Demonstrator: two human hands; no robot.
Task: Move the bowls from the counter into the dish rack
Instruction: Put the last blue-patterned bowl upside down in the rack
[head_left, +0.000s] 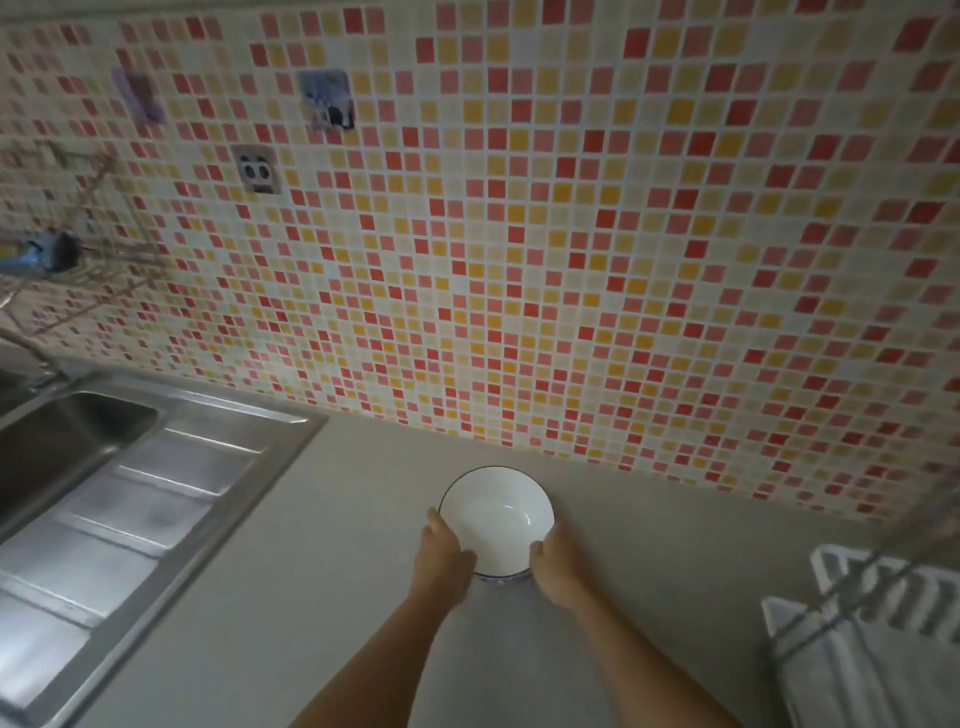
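Partly hidden, bowl (496, 519) gripped by left hand (445, 551) and right hand (558, 569).

No readable text, label, brand or number shows on anything in view.

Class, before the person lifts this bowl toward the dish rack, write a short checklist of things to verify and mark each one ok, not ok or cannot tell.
1. Both hands on the bowl: left hand and right hand cup opposite sides of the rim. Ok.
2. Bowl empty: white inside shows nothing. Ok.
3. Bowl level: sits upright. Ok.
4. Grip firm under the bowl: fingers hidden below the rim. Cannot tell.
5. Path to the dish rack on the right: bare counter between. Ok.
6. Free slot in the rack: blurred, partly out of frame. Cannot tell.
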